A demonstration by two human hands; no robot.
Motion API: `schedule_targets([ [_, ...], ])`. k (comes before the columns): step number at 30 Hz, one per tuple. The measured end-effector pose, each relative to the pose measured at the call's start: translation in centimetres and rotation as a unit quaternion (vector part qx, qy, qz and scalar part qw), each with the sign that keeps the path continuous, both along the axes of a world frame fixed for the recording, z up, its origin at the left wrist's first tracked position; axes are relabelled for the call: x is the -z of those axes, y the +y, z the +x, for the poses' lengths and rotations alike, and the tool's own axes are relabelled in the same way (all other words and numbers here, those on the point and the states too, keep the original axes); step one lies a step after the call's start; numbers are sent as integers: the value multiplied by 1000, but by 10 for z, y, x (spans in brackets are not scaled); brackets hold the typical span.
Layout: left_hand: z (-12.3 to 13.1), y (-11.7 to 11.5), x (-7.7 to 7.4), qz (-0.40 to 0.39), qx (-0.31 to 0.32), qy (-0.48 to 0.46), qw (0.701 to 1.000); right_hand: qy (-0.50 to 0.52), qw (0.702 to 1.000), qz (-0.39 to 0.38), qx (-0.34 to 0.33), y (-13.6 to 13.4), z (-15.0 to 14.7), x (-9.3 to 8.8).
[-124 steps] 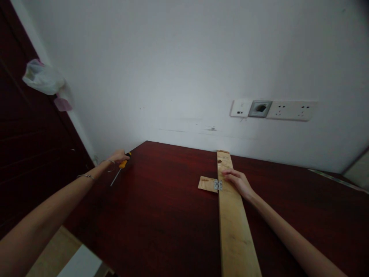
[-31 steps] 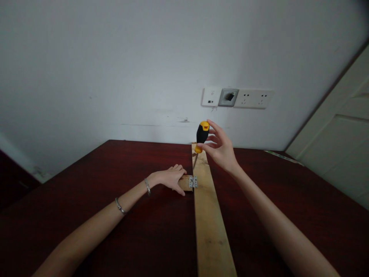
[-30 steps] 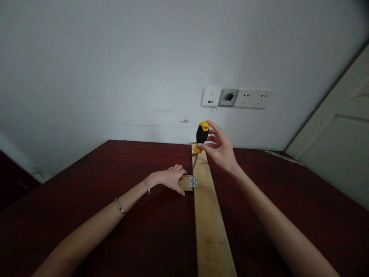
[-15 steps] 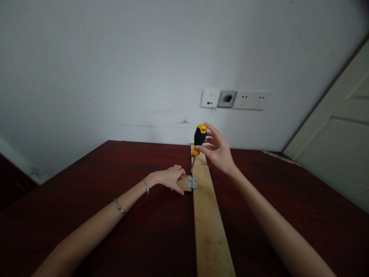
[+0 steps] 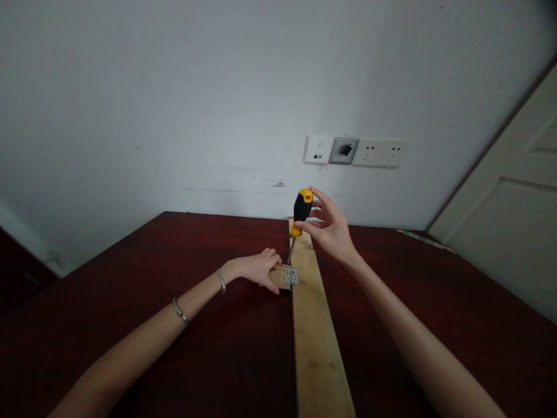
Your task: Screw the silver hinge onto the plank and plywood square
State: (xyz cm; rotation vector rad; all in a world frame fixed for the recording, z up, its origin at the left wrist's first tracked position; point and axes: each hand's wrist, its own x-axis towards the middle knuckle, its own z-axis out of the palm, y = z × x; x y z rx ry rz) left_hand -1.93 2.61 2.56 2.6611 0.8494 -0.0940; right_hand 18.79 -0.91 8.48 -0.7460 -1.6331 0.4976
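Observation:
My right hand [image 5: 331, 229] grips a black and yellow screwdriver [image 5: 303, 206], tilted with its shaft pointing down toward a metal hinge [image 5: 291, 275]. The shaft's tip is close to the hinge's upper left side; contact is too small to make out. One leaf of the hinge lies on a short wooden block [image 5: 279, 277], the other on a long wooden plank [image 5: 317, 331]. My left hand [image 5: 260, 271] is closed around the block, thumb on the near side and fingers on the far side, keeping it against the plank's left edge.
Dark red tabletop [image 5: 209, 360] lies under the plank and reaches back to a white wall [image 5: 235, 104]. Sockets and a switch plate [image 5: 378, 153] are set in the wall. At the right stands a pale panelled door [image 5: 513, 220], with a thin printed strip [image 5: 424, 239] near it.
Both hands stay nearly in place. The screwdriver keeps its tilt over the hinge, and the view has shifted very slightly.

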Motion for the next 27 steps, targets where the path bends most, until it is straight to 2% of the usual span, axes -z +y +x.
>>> schedule_targets([
  [27, 1, -1, -1, 7, 0, 20, 1000, -2, 1000, -7, -12, 9, -3, 12],
])
